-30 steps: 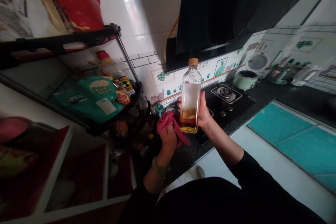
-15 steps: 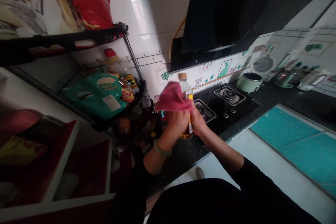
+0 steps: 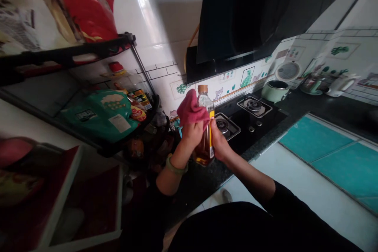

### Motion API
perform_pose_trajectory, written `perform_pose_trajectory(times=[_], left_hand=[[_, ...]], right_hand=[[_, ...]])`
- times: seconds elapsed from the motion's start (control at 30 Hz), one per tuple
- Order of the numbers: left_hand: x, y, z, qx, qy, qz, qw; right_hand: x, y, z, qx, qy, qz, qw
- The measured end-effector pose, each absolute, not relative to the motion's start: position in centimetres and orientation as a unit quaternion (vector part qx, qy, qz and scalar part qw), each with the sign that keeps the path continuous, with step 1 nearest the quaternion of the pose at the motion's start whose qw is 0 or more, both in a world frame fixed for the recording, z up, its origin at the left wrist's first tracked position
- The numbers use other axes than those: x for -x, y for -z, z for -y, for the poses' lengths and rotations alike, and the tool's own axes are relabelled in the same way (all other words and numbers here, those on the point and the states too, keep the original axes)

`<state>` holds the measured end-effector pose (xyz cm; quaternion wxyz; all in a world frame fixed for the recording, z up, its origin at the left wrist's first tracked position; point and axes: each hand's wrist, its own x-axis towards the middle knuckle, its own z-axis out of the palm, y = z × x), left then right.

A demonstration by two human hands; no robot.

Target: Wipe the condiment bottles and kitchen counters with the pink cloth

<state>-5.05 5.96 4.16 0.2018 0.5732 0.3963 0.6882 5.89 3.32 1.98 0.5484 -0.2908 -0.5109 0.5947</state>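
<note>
A clear glass bottle (image 3: 205,126) with a tan cap and amber liquid in its lower part is held upright over the dark counter edge. My right hand (image 3: 220,143) grips its lower right side, beside a yellow label. My left hand (image 3: 191,134), with a green bangle on the wrist, presses a pink-red cloth (image 3: 190,110) against the bottle's upper left side and shoulder. The cloth hides part of the bottle's neck.
A black wire rack (image 3: 88,51) on the left holds a green bag (image 3: 102,112), jars and red packaging. A gas hob (image 3: 245,114) lies behind the bottle under a black hood (image 3: 254,12). A pale green cooker pot (image 3: 275,89) and kettle stand further right.
The bottle came down from its raised position and turned its label edge toward me. My left hand lifted the cloth from beside the base onto the bottle's upper side.
</note>
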Motion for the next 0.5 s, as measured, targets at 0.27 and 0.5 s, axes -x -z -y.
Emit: perform_pose_trajectory(times=[0.27,0.5], left_hand=[[4.6,-3.3,-5.0,-0.561,-0.673,-0.443,0.187],[4.9,-4.8,-7.0,-0.479,-0.691,-0.504,0.196]], right_hand=[[-6.3,-1.9,-4.4,0.286,-0.379,0.642,0.602],[-6.2,-1.7,-3.8,0.312,-0.334,0.66,0.596]])
